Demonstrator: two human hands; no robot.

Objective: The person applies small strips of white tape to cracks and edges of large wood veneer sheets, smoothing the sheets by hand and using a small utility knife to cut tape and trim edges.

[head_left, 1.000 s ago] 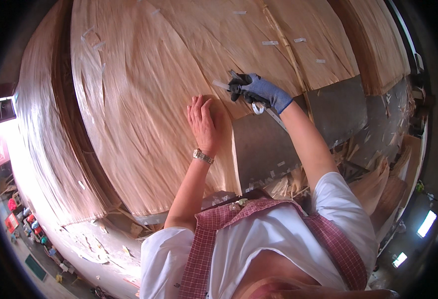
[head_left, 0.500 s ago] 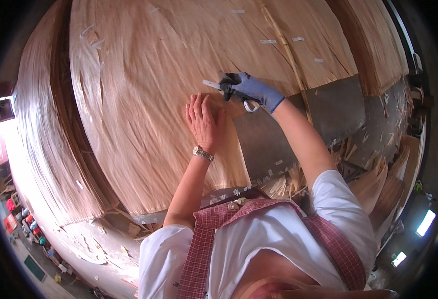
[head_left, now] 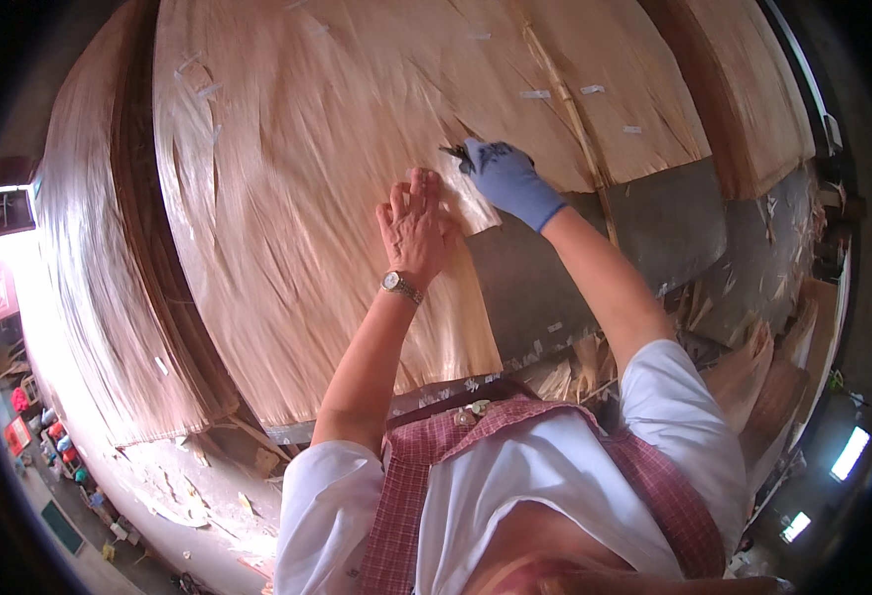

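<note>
Fingers (head_left: 396, 201) of the bare left hand (head_left: 416, 235) are slightly spread, and they are laid on the large wood veneer sheet (head_left: 287, 228), with nothing gripped. This sheet is spread under both hands, and its right edge is placed over a dark grey surface (head_left: 545, 283). By the gloved right hand (head_left: 500, 178), whose fingers are curled together, a dark narrow object (head_left: 454, 154) is held; its tip is pointed to the left, but its exact kind cannot be told. Between the two hands, a paler piece of veneer (head_left: 472, 203) is seen, brightly lit; whether it is pinched by the glove cannot be told. A watch (head_left: 392, 282) is worn on the left wrist. Farther up, to the right of the glove, a thin wooden strip (head_left: 560, 87) is laid lengthwise, and small white tape pieces (head_left: 593, 89) are stuck near it. At the left, another veneer stack (head_left: 84, 288) is placed.
</note>
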